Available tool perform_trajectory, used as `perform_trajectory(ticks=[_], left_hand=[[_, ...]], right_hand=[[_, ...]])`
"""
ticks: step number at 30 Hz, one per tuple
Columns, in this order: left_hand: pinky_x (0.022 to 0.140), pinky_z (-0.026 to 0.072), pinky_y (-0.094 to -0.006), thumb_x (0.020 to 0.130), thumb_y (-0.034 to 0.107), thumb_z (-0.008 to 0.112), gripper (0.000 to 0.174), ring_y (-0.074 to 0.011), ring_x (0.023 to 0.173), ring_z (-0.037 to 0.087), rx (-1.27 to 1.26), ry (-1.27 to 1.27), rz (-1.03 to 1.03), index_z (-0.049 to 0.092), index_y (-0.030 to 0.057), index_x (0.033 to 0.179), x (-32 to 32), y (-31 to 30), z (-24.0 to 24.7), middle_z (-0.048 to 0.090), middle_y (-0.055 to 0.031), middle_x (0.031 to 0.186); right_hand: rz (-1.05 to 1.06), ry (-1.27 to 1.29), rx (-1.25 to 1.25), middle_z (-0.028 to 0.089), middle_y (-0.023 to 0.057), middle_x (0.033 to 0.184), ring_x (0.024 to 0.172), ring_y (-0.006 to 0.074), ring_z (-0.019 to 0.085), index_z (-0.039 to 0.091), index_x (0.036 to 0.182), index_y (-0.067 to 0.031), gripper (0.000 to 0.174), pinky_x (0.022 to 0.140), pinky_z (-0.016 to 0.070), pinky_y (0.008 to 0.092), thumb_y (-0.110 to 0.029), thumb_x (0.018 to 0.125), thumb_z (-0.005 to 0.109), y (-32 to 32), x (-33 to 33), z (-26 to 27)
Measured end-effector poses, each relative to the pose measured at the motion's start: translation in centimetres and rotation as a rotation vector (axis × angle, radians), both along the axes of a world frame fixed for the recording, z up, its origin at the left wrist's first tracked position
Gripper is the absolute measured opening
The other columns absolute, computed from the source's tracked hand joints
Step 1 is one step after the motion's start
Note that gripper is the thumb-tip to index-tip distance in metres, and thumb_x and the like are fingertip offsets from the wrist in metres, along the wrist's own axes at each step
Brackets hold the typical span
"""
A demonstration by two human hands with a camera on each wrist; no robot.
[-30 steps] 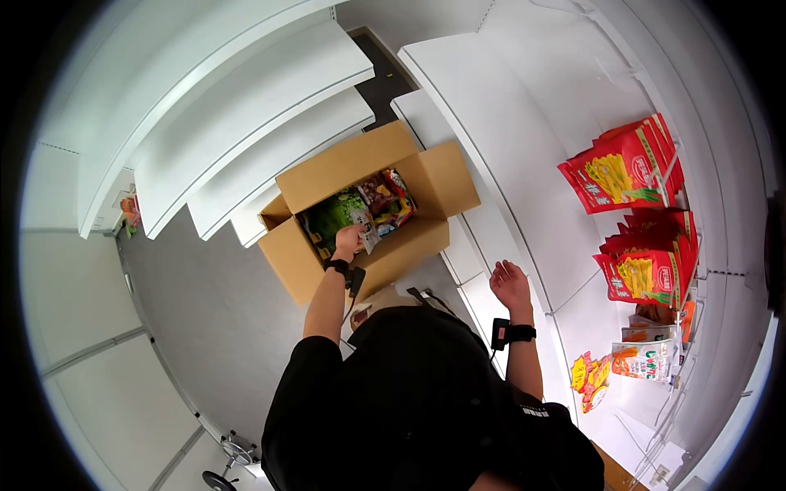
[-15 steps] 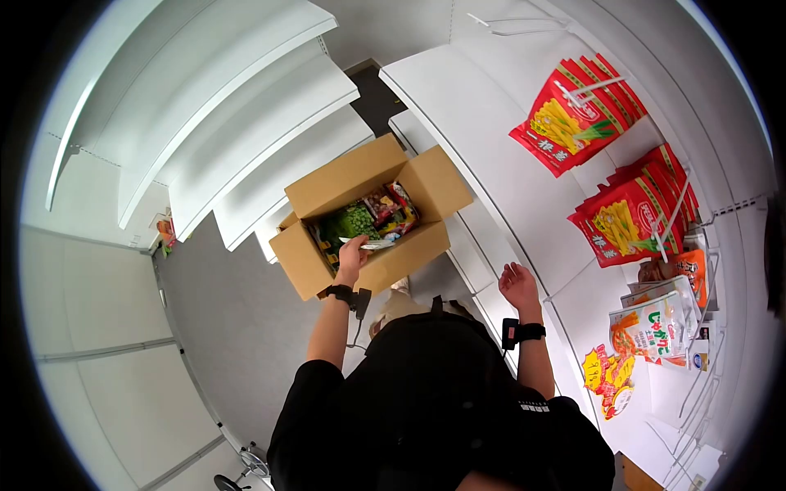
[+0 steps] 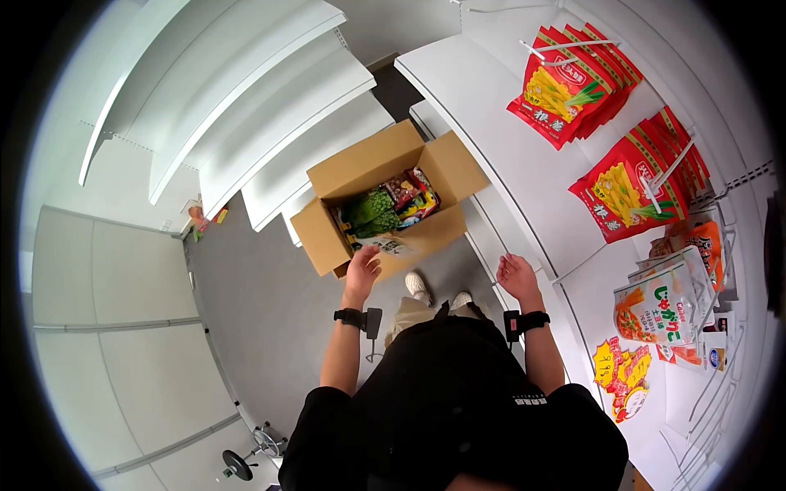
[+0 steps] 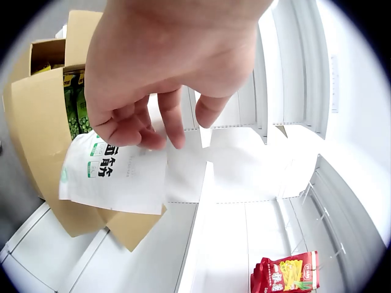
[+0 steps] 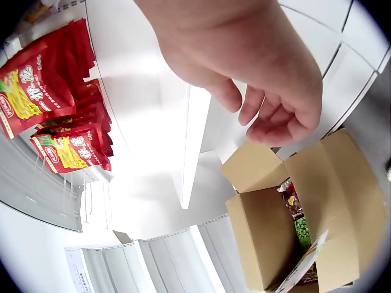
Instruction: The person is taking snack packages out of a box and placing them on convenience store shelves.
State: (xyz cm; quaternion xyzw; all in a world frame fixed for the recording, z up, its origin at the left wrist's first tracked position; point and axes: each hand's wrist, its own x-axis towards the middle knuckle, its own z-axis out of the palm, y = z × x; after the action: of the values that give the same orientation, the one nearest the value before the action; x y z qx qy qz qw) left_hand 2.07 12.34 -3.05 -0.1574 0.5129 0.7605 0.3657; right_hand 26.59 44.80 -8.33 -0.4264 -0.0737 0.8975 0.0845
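My left hand [image 3: 362, 274] grips a white snack bag [image 4: 119, 180] by its edge, fingers curled over it. Black characters and small green labels show on the bag's face. It hangs by the near side of an open cardboard box [image 3: 360, 168], overlapping the box in the head view. Inside the box lie green bags [image 3: 372, 213] with pea pictures and a dark red-brown packet [image 3: 401, 188]. To the right, my right hand [image 3: 518, 277] hangs beside the shelf edge with loosely curled fingers and holds nothing.
Red snack bags [image 3: 630, 184] hang on wire hooks at the right, with white pouches [image 3: 655, 307] below them. A yellow-and-red price sign [image 3: 622, 376] is on the right shelving. Tiered white shelves [image 3: 278, 106] stand at the left, and a wheeled stand [image 3: 254, 450] is at lower left.
My left hand has come up out of the box toward my body with the white bag. My right hand stays by the shelf. The head view has shifted.
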Motion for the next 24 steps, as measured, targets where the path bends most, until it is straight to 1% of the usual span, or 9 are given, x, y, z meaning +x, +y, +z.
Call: perform_trajectory(ticks=[3, 6, 8, 11, 15, 21, 24], left_hand=[[0.069, 0.0433, -0.0265, 0.092, 0.034, 0.054, 0.026, -0.0112, 0.078, 0.053, 0.023, 0.04, -0.021, 0.063, 0.0104, 0.098, 1.0, -0.8, 0.5, 0.063, 0.001, 0.098], [0.071, 0.0428, -0.0257, 0.092, 0.034, 0.053, 0.026, -0.0102, 0.077, 0.053, 0.039, 0.056, -0.027, 0.063, 0.0109, 0.097, 1.9, -1.5, 0.9, 0.063, 0.0012, 0.098], [0.071, 0.0423, -0.0254, 0.092, 0.035, 0.053, 0.026, -0.0095, 0.077, 0.052, 0.024, 0.055, -0.041, 0.063, 0.0114, 0.097, 2.5, -1.9, 1.3, 0.063, 0.0014, 0.098], [0.069, 0.0416, -0.0235, 0.092, 0.033, 0.051, 0.026, -0.0085, 0.075, 0.053, -0.038, 0.052, -0.061, 0.062, 0.0099, 0.098, 3.4, -2.7, 1.8, 0.064, 0.0009, 0.092], [0.069, 0.0415, -0.0233, 0.093, 0.031, 0.048, 0.027, -0.0084, 0.075, 0.052, -0.002, 0.097, -0.09, 0.062, 0.0085, 0.099, 4.3, -4.5, 2.5, 0.065, -0.0014, 0.094], [0.072, 0.0424, -0.0243, 0.095, 0.031, 0.045, 0.03, -0.0093, 0.076, 0.052, 0.05, 0.156, -0.048, 0.06, 0.0062, 0.1, 7.4, -7.8, 4.2, 0.064, -0.0031, 0.093], [0.074, 0.0428, -0.0254, 0.095, 0.032, 0.045, 0.031, -0.0102, 0.078, 0.053, 0.102, 0.13, -0.027, 0.06, 0.0056, 0.1, 9.3, -9.5, 4.9, 0.064, -0.0035, 0.091]], right_hand=[[0.019, 0.021, -0.028, 0.06, 0.0073, 0.098, 0.086, 0.0179, 0.056, 0.057, 0.096, -0.0057, 0.017, 0.074, 0.0485, 0.0307, -0.017, 0.083, 0.059, -0.6, 0.3, -0.5], [0.015, -0.04, -0.065, 0.062, 0.006, 0.094, 0.083, 0.0176, 0.057, 0.058, 0.092, -0.0062, 0.012, 0.074, 0.0486, 0.0309, -0.015, 0.084, 0.06, -1.0, 0.3, -0.2], [0.047, -0.023, -0.046, 0.062, 0.006, 0.094, 0.083, 0.0175, 0.057, 0.058, 0.092, -0.0062, 0.012, 0.074, 0.0486, 0.0308, -0.015, 0.084, 0.059, -1.2, 0.1, -0.1], [0.076, -0.016, -0.03, 0.061, 0.006, 0.095, 0.084, 0.0168, 0.056, 0.058, 0.093, -0.0062, 0.013, 0.074, 0.0481, 0.03, -0.016, 0.084, 0.059, -1.6, -0.4, -0.2], [0.117, -0.027, -0.017, 0.061, 0.0061, 0.095, 0.084, 0.0159, 0.056, 0.057, 0.093, -0.0062, 0.013, 0.074, 0.0478, 0.0296, -0.016, 0.084, 0.059, -2.7, -1.2, 0.1], [0.235, -0.011, -0.031, 0.061, 0.0062, 0.095, 0.085, 0.0161, 0.056, 0.057, 0.094, -0.0065, 0.014, 0.075, 0.0481, 0.0303, -0.017, 0.086, 0.058, -5.2, -2.0, 0.1], [0.272, -0.01, -0.032, 0.061, 0.0063, 0.096, 0.085, 0.0165, 0.056, 0.057, 0.096, -0.0065, 0.015, 0.075, 0.0481, 0.0306, -0.017, 0.086, 0.058, -6.5, -2.4, 0.2]])
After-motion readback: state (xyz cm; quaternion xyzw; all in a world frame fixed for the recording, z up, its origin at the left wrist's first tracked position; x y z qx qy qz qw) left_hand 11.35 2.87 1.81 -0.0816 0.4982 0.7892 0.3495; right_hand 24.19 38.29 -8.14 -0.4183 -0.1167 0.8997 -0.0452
